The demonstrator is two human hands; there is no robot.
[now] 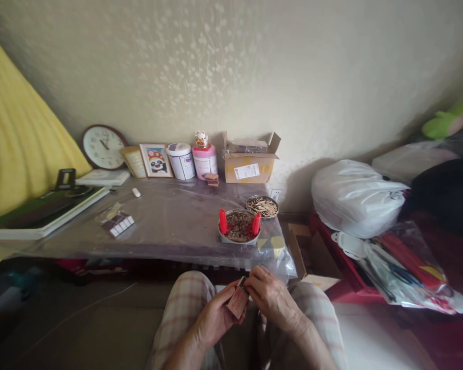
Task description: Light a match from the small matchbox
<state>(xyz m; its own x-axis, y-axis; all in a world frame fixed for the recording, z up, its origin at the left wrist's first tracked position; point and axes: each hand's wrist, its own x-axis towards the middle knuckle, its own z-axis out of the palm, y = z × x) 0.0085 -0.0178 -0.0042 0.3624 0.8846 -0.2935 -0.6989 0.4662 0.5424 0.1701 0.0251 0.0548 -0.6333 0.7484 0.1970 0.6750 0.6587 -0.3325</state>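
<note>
My left hand (213, 318) is closed around a small reddish-brown matchbox (238, 300), held over my lap. My right hand (272, 295) curls over the box's upper end, fingers pinched at its top. What lies under those fingertips is hidden. Just beyond my hands, at the table's near edge, stands a round metal tin (238, 227) of dark bits with two red rolls propped on its rim. Behind it sits a smaller metal dish (262, 206) of pale sticks.
A low table (170, 221) under clear plastic carries a clock (103, 147), a panda picture, two canisters, a cardboard box (249, 160) and small packets (118, 224). An open carton (310, 254), a white bag (355, 198) and red bundles lie to the right.
</note>
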